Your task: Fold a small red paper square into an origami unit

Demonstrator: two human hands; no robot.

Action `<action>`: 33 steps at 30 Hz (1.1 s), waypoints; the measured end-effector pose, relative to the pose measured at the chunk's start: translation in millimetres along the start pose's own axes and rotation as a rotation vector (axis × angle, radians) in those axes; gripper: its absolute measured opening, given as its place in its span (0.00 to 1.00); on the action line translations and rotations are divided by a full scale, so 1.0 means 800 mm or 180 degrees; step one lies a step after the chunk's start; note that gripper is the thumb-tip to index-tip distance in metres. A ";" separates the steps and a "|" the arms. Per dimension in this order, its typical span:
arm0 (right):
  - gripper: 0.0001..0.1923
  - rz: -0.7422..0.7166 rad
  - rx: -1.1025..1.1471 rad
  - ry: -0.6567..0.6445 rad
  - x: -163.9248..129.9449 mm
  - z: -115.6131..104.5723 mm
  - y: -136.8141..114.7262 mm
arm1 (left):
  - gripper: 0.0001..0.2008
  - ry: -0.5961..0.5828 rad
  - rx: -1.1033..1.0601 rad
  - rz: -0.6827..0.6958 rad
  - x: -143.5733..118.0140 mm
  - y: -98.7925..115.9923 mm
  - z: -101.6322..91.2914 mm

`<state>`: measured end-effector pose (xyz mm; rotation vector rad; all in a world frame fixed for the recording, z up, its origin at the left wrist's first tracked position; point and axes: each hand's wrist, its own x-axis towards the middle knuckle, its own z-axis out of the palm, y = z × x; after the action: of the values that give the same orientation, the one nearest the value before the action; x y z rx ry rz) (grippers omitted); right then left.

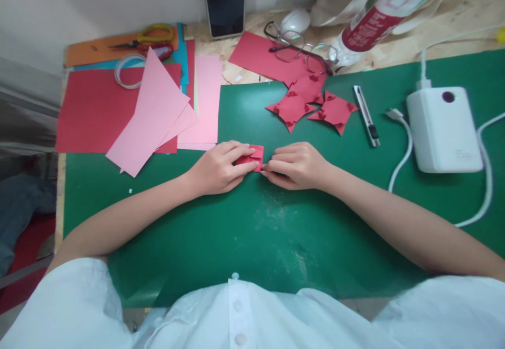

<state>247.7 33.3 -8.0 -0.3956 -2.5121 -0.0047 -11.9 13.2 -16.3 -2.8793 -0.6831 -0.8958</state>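
Observation:
A small folded piece of red paper (257,152) lies on the green mat (236,233) between my two hands. The fingers of my left hand (221,169) press down on it from the left, covering part of it. At its lower right corner, the thumb and fingertips of my right hand (299,166) are pinched together on the paper's edge. Just beyond my right hand rest several folded red paper stars (292,109) with curled points, some overlapping.
Pink paper (145,122), red sheets (87,107), a tape roll (128,71) and scissors (145,37) lie at the left. Behind are a phone (224,1), glasses (300,49) and a bottle (379,22). A craft knife (366,116) and cabled power bank (444,133) sit right.

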 end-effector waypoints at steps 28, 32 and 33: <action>0.15 0.0030 -0.0044 -0.0008 0.001 0.000 -0.001 | 0.11 -0.0031 -0.0087 -0.0045 -0.003 0.000 0.002; 0.15 0.0035 -0.0085 -0.0037 -0.001 0.001 -0.001 | 0.11 -0.0001 -0.0040 -0.0022 -0.002 0.000 0.001; 0.15 0.0045 -0.0103 -0.0061 -0.001 0.001 -0.001 | 0.11 0.0001 -0.0030 -0.0018 -0.001 0.000 0.001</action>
<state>247.9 32.7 -9.1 -0.4285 -2.5307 -0.0360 -12.3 13.1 -17.8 -2.8869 -0.6894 -0.9023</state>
